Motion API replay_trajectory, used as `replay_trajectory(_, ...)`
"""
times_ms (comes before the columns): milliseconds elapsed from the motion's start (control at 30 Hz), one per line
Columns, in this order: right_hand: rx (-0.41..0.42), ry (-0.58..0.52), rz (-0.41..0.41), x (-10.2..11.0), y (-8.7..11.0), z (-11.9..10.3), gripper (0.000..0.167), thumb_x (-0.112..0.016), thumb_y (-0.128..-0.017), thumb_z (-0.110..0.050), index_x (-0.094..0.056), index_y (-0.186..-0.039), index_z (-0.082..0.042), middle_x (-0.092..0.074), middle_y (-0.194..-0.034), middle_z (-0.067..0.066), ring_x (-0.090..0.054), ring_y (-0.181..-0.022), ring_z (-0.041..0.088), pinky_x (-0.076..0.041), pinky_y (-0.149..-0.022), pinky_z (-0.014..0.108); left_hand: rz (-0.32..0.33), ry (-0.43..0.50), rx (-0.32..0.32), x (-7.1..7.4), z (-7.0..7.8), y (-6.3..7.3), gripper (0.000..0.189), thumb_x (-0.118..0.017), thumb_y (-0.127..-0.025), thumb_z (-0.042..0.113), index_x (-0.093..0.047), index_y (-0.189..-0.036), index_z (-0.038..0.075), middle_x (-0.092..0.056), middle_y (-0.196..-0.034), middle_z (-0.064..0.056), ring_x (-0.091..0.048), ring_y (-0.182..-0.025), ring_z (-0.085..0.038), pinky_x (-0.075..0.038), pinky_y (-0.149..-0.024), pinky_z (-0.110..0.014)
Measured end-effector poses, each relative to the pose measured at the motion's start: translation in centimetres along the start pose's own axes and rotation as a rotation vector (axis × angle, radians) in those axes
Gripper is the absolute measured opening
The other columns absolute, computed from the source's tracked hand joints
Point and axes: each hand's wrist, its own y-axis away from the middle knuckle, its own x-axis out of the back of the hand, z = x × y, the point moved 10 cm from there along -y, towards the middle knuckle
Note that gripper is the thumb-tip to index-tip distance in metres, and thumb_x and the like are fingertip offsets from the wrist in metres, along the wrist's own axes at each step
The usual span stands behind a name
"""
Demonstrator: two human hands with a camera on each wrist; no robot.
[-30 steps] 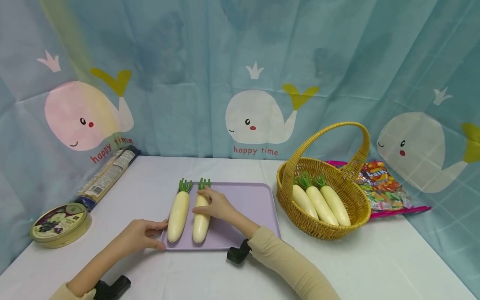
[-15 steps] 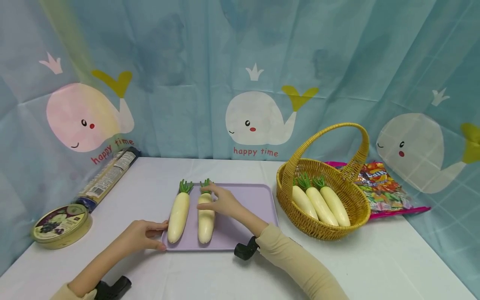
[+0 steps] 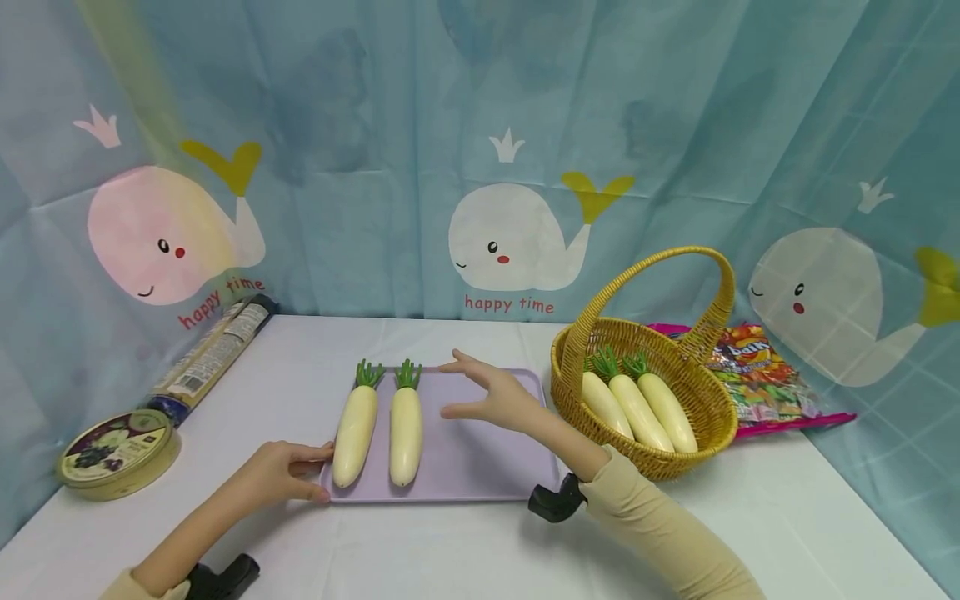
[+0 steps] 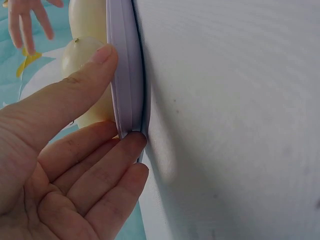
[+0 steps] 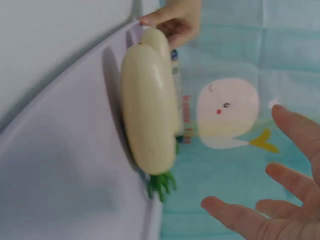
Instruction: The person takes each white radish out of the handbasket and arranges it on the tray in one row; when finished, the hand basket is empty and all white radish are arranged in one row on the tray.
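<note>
Two white radishes (image 3: 356, 437) with green tops lie side by side on the left half of a lilac tray (image 3: 480, 475). My left hand (image 3: 281, 477) holds the tray's near left corner; in the left wrist view the thumb (image 4: 102, 57) lies against the rim and the fingertips touch the corner. To the right of the second radish (image 3: 406, 437), my right hand (image 3: 501, 400) hovers over the tray with fingers spread and nothing in them. The right wrist view shows that radish (image 5: 147, 107) lying apart from the fingers (image 5: 292, 180).
At the tray's right stands a wicker basket (image 3: 637, 462) with a tall handle, holding several white radishes (image 3: 641, 412). Behind it lies a candy bag (image 3: 765, 383). A round tin (image 3: 116, 458) and a long packet (image 3: 213, 354) are at the left. A whale-print curtain (image 3: 360, 167) hangs behind.
My right hand has let go of the second radish, which shifted right, then slightly back left, and lies on the tray. That hand has moved off to the right. My left hand stays put.
</note>
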Motion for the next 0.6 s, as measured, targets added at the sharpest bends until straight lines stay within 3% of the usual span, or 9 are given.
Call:
replay_trajectory(367,0.004,0.058,0.029,7.6,6.5,-0.5,0.055,-0.072,-0.075,-0.034,-0.054,-0.124,-0.019,-0.029,-0.142,-0.003,-0.030,-0.126,0.018,-0.037,-0.095,0.043,0.007,-0.017,0.002,-0.1,0.1,-0.1,0.070,-0.080,-0.058,0.033,-0.059,-0.110,-0.009,-0.052,-0.115,-0.027,-0.058,-0.096,-0.031,-0.050,-0.078,-0.036)
replay_trajectory(600,-0.016,-0.009,0.022,10.7,9.4,0.8,0.051,-0.070,-0.079,-0.023,-0.052,-0.126,-0.011,-0.031,-0.142,0.005,-0.029,-0.127,0.023,-0.029,-0.101,0.044,0.012,-0.028,0.010,0.1,0.0,0.0,0.069,-0.081,-0.059,0.032,-0.058,-0.110,-0.009,-0.052,-0.115,-0.027,-0.058,-0.096,-0.032,-0.050,-0.078,-0.034)
